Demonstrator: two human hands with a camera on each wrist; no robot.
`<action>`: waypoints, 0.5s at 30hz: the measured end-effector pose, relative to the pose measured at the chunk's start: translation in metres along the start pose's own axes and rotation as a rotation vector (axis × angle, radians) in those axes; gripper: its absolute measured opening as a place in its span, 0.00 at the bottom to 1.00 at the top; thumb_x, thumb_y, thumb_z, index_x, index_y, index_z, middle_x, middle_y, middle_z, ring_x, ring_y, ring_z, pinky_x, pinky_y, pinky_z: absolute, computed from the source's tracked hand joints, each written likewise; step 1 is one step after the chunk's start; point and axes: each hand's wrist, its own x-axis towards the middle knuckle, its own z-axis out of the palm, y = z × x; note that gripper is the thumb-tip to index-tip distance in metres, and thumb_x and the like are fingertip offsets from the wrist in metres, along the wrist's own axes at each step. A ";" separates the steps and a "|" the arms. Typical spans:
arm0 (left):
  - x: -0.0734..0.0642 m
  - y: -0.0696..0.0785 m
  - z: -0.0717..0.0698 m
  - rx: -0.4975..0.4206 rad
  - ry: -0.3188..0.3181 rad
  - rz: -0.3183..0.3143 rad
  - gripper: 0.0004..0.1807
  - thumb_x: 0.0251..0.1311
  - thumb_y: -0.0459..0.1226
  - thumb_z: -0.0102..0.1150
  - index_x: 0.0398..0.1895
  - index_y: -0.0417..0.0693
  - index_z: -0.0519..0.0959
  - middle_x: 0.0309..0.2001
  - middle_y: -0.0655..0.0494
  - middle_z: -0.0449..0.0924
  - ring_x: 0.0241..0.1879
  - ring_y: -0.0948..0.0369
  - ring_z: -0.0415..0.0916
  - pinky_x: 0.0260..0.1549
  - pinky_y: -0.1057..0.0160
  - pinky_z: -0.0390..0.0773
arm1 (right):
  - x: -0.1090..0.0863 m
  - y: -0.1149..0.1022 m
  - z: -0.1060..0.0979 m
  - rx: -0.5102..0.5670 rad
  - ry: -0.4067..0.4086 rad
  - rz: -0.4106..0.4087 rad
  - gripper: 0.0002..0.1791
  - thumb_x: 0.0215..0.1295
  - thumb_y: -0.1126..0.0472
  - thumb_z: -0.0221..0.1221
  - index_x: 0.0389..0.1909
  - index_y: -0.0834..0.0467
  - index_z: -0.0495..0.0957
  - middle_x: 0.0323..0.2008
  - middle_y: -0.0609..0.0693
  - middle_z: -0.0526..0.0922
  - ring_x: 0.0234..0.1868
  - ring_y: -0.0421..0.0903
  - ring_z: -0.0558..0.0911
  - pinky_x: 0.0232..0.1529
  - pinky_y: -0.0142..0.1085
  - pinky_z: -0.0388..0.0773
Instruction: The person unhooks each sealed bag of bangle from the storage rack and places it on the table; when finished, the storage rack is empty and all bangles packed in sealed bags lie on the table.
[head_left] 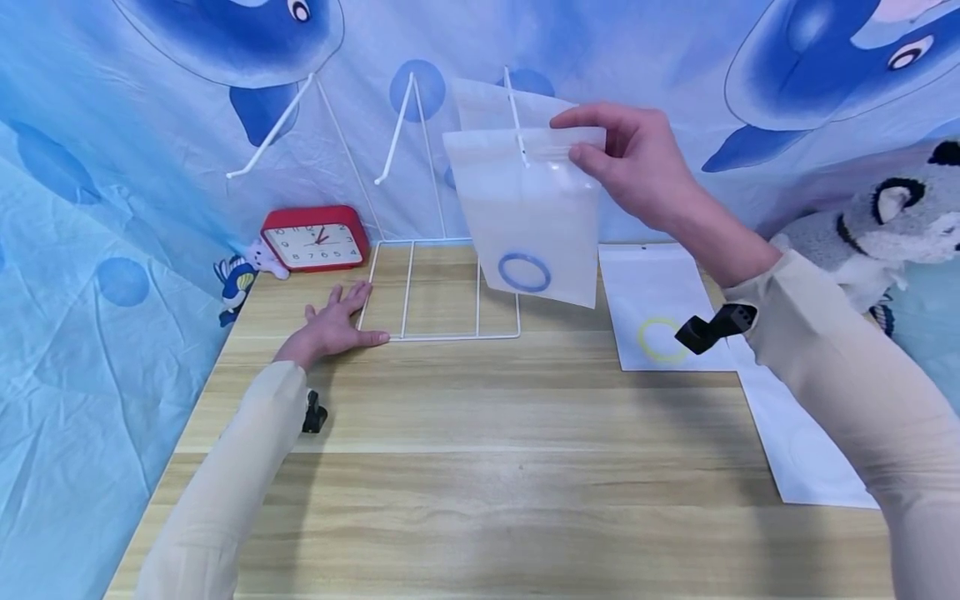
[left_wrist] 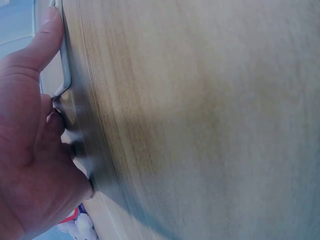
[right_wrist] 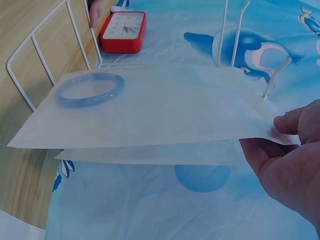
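My right hand (head_left: 637, 162) pinches the upper right corner of a translucent white zip bag (head_left: 528, 208) between thumb and fingers. A blue ring-shaped bangle (head_left: 524, 256) shows through near the bag's bottom. The right prong of a white wire rack (head_left: 465, 337) passes in front of this bag, its tip near the top edge. Behind it hangs another pale bag (head_left: 480, 104). My left hand (head_left: 333, 325) rests with spread fingers at the left end of the rack's base; in the left wrist view the thumb (left_wrist: 47, 37) lies along the wire.
A red clock (head_left: 315, 239) stands behind the left hand, beside small plush toys. On the right lie a white bag (head_left: 652, 283) with a yellow ring and another white bag (head_left: 798, 433). A grey plush toy (head_left: 847, 233) sits at the right edge. Patterned blue cloth hangs behind.
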 end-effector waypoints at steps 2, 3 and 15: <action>0.001 0.000 0.000 -0.001 0.001 0.004 0.61 0.58 0.63 0.64 0.81 0.48 0.38 0.80 0.47 0.31 0.75 0.40 0.19 0.61 0.25 0.22 | -0.005 -0.002 -0.002 0.002 -0.003 -0.009 0.16 0.71 0.64 0.60 0.57 0.54 0.83 0.15 0.50 0.63 0.18 0.45 0.60 0.19 0.33 0.56; 0.001 -0.001 0.000 0.001 0.002 0.006 0.61 0.58 0.63 0.63 0.81 0.48 0.38 0.80 0.47 0.30 0.75 0.40 0.19 0.61 0.25 0.22 | -0.008 -0.003 -0.003 0.008 -0.006 -0.008 0.15 0.71 0.64 0.60 0.57 0.54 0.83 0.16 0.51 0.66 0.18 0.45 0.63 0.20 0.32 0.59; 0.003 -0.003 0.000 0.011 -0.005 0.011 0.62 0.57 0.65 0.62 0.81 0.49 0.37 0.80 0.46 0.29 0.75 0.39 0.18 0.60 0.24 0.22 | -0.038 -0.018 -0.012 0.065 -0.015 -0.036 0.15 0.70 0.66 0.61 0.55 0.54 0.84 0.26 0.54 0.80 0.25 0.47 0.74 0.27 0.30 0.71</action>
